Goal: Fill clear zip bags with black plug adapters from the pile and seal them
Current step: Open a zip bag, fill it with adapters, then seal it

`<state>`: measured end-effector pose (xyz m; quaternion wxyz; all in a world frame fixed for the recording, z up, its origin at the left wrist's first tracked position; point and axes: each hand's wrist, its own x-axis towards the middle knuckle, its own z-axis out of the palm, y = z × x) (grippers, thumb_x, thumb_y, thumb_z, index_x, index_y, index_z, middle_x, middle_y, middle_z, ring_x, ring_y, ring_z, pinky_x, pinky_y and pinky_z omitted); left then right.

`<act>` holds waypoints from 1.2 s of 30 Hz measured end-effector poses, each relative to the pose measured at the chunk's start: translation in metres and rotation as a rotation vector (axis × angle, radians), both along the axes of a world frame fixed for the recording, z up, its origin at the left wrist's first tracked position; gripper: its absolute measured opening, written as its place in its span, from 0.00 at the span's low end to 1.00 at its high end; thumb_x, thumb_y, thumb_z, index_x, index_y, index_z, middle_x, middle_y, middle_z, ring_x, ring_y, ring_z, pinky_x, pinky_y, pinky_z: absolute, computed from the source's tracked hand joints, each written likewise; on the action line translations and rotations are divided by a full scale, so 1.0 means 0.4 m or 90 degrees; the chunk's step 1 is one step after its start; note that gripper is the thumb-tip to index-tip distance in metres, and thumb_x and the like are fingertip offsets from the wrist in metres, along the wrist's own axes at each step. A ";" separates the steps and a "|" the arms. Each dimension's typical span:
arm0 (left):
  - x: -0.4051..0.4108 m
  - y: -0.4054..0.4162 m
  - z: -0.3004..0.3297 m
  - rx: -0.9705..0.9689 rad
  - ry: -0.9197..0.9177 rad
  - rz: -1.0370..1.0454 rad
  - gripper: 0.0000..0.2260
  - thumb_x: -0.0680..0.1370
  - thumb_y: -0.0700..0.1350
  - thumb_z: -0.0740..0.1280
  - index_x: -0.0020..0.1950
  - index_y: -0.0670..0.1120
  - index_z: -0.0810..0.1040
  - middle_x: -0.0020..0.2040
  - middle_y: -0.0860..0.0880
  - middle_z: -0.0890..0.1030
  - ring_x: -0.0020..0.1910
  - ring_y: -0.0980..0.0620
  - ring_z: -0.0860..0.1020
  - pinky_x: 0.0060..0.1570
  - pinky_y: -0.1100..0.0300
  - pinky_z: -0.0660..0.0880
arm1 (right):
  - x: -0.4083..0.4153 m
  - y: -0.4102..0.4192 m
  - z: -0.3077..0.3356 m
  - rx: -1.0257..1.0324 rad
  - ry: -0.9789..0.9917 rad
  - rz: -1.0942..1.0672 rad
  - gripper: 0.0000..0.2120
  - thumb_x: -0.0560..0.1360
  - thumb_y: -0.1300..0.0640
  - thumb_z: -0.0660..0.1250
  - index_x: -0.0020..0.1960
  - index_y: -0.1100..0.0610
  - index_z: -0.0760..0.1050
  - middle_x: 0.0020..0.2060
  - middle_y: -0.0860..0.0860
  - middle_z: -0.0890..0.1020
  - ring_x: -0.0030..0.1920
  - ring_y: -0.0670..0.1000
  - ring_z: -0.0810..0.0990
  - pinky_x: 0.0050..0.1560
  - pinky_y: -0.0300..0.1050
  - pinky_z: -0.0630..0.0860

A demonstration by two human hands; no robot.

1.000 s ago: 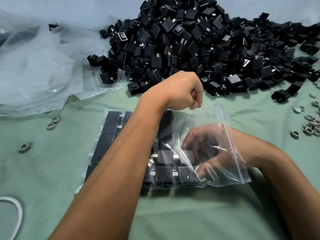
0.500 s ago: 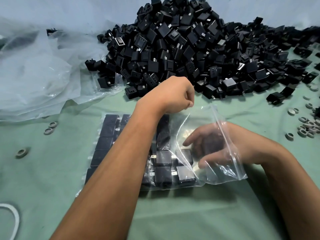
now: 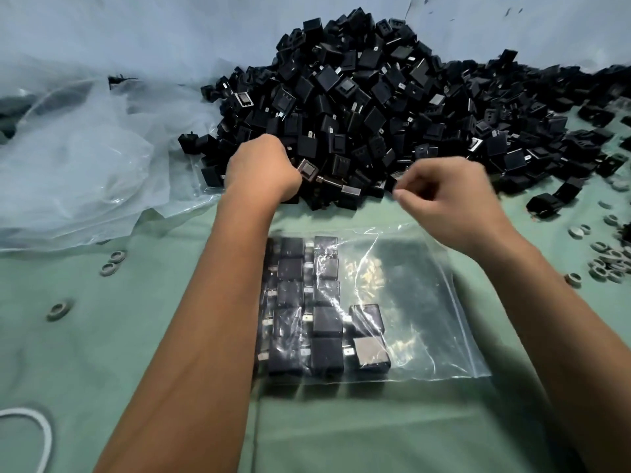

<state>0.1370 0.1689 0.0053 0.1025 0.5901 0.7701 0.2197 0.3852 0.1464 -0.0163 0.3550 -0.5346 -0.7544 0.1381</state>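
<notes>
2 hands were at the pile [image 3: 392, 107]: my left hand [image 3: 263, 169] curled on adapters, though I couldn't tell what it held; right hand [image 3: 447, 196] loosely curled, empty. Half-filled zip bag [image 3: 409, 302] lay unsealed nearby; grab more next.

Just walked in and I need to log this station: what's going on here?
A person is packing black plug adapters into a clear zip bag lying on the green cloth. The bag is partly filled, adapters in rows on its left side, the right side bare, its mouth not sealed. The left hand is at the edge of the adapter pile, fingers curled among adapters. The right hand hovers beside the pile, loosely curled, apparently holding nothing.
</notes>
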 end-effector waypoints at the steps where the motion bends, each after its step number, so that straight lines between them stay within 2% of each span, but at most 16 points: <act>1: -0.006 -0.001 0.000 -0.005 -0.005 0.002 0.05 0.75 0.39 0.70 0.45 0.48 0.84 0.45 0.46 0.84 0.48 0.43 0.82 0.50 0.51 0.81 | -0.028 0.018 0.011 0.009 -0.066 0.046 0.04 0.74 0.59 0.74 0.44 0.50 0.85 0.33 0.42 0.82 0.33 0.41 0.78 0.41 0.41 0.77; 3: -0.009 -0.002 0.000 -0.003 -0.019 0.001 0.07 0.75 0.39 0.69 0.44 0.49 0.84 0.46 0.46 0.84 0.48 0.43 0.82 0.50 0.50 0.82 | -0.081 0.058 0.018 0.008 -0.202 0.116 0.07 0.75 0.58 0.74 0.52 0.52 0.84 0.42 0.46 0.83 0.41 0.48 0.78 0.49 0.47 0.78; 5: -0.002 -0.004 0.002 0.022 -0.034 -0.005 0.06 0.76 0.40 0.69 0.43 0.50 0.84 0.46 0.47 0.84 0.48 0.44 0.82 0.49 0.52 0.81 | -0.125 0.092 0.008 0.003 -0.315 0.128 0.13 0.75 0.56 0.75 0.59 0.55 0.81 0.52 0.52 0.80 0.50 0.54 0.78 0.55 0.53 0.78; 8: 0.016 -0.002 0.014 0.073 -0.060 -0.029 0.06 0.75 0.43 0.70 0.40 0.51 0.82 0.46 0.49 0.84 0.47 0.46 0.82 0.45 0.55 0.76 | -0.163 0.114 -0.005 0.022 -0.396 0.100 0.19 0.73 0.53 0.78 0.60 0.58 0.78 0.54 0.55 0.78 0.55 0.61 0.79 0.54 0.56 0.78; 11: 0.035 0.000 0.021 0.103 -0.084 -0.082 0.04 0.75 0.45 0.71 0.40 0.52 0.82 0.45 0.49 0.83 0.47 0.47 0.82 0.50 0.52 0.80 | -0.162 0.117 -0.010 0.012 -0.379 0.084 0.21 0.71 0.51 0.78 0.59 0.58 0.77 0.52 0.56 0.80 0.54 0.61 0.79 0.53 0.55 0.78; 14: 0.056 0.000 0.016 0.098 -0.078 -0.148 0.04 0.76 0.46 0.72 0.41 0.52 0.82 0.41 0.51 0.81 0.44 0.48 0.81 0.45 0.55 0.78 | -0.123 0.107 -0.020 -0.042 -0.278 0.075 0.21 0.71 0.52 0.79 0.59 0.56 0.77 0.51 0.53 0.80 0.51 0.56 0.79 0.53 0.54 0.78; 17: 0.076 -0.006 0.014 0.072 -0.027 -0.238 0.06 0.77 0.47 0.72 0.40 0.53 0.81 0.39 0.54 0.79 0.41 0.51 0.79 0.40 0.59 0.72 | -0.057 0.082 -0.029 -0.069 -0.064 0.033 0.15 0.72 0.55 0.79 0.57 0.54 0.79 0.43 0.47 0.81 0.41 0.47 0.78 0.46 0.44 0.76; 19: 0.090 -0.013 0.018 0.036 -0.023 -0.303 0.07 0.76 0.46 0.73 0.39 0.53 0.81 0.38 0.54 0.79 0.39 0.52 0.78 0.36 0.61 0.71 | -0.009 0.059 -0.035 -0.086 0.080 -0.014 0.12 0.74 0.56 0.76 0.56 0.52 0.81 0.41 0.46 0.82 0.39 0.45 0.80 0.42 0.41 0.74; 21: 0.109 -0.020 0.020 0.003 -0.049 -0.358 0.06 0.76 0.44 0.73 0.39 0.52 0.83 0.38 0.51 0.82 0.37 0.51 0.80 0.33 0.58 0.75 | 0.027 0.030 -0.044 -0.133 0.193 -0.029 0.12 0.75 0.59 0.72 0.58 0.49 0.83 0.40 0.49 0.82 0.37 0.49 0.82 0.36 0.42 0.76; 22: 0.120 -0.022 0.019 -0.009 -0.064 -0.383 0.05 0.75 0.43 0.74 0.41 0.52 0.84 0.39 0.50 0.83 0.37 0.52 0.81 0.35 0.54 0.79 | 0.041 0.013 -0.050 -0.153 0.228 -0.027 0.14 0.74 0.60 0.70 0.58 0.48 0.83 0.40 0.51 0.82 0.34 0.49 0.82 0.33 0.43 0.77; 24: 0.145 -0.025 0.011 -0.036 -0.079 -0.434 0.06 0.75 0.41 0.74 0.45 0.52 0.86 0.42 0.52 0.85 0.40 0.55 0.83 0.45 0.53 0.82 | 0.058 -0.016 -0.062 -0.185 0.279 -0.019 0.15 0.73 0.60 0.68 0.56 0.48 0.85 0.39 0.52 0.82 0.31 0.48 0.81 0.30 0.43 0.77; 26: 0.166 -0.024 -0.004 -0.089 -0.100 -0.477 0.10 0.77 0.37 0.71 0.52 0.51 0.85 0.47 0.53 0.86 0.47 0.56 0.84 0.52 0.55 0.82 | 0.070 -0.036 -0.072 -0.210 0.329 -0.005 0.14 0.73 0.61 0.67 0.53 0.48 0.86 0.38 0.53 0.81 0.29 0.49 0.80 0.27 0.42 0.75; 28: 0.181 -0.021 -0.024 -0.140 -0.099 -0.498 0.17 0.77 0.33 0.67 0.58 0.51 0.83 0.52 0.52 0.85 0.51 0.56 0.84 0.52 0.56 0.82 | 0.085 -0.045 -0.080 -0.252 0.399 -0.001 0.11 0.76 0.63 0.67 0.54 0.53 0.85 0.34 0.52 0.81 0.27 0.48 0.78 0.23 0.40 0.71; 30: 0.191 -0.016 -0.041 -0.155 -0.083 -0.505 0.20 0.76 0.32 0.65 0.60 0.52 0.82 0.52 0.52 0.85 0.51 0.57 0.83 0.50 0.56 0.82 | 0.098 -0.049 -0.082 -0.326 0.451 -0.010 0.08 0.80 0.64 0.67 0.57 0.59 0.82 0.33 0.53 0.82 0.26 0.48 0.78 0.20 0.39 0.70; 33: 0.198 -0.009 -0.053 -0.115 -0.067 -0.494 0.15 0.76 0.33 0.69 0.58 0.49 0.82 0.44 0.55 0.85 0.45 0.61 0.82 0.47 0.58 0.81 | 0.111 -0.052 -0.077 -0.398 0.460 0.006 0.08 0.81 0.65 0.65 0.59 0.66 0.80 0.36 0.57 0.85 0.26 0.49 0.79 0.21 0.38 0.71; 36: 0.191 -0.002 -0.052 -0.063 -0.049 -0.480 0.12 0.75 0.33 0.70 0.52 0.48 0.84 0.40 0.54 0.85 0.41 0.61 0.82 0.46 0.59 0.80 | 0.116 -0.057 -0.069 -0.398 0.428 0.034 0.09 0.81 0.67 0.64 0.57 0.65 0.81 0.38 0.61 0.84 0.29 0.52 0.79 0.21 0.37 0.69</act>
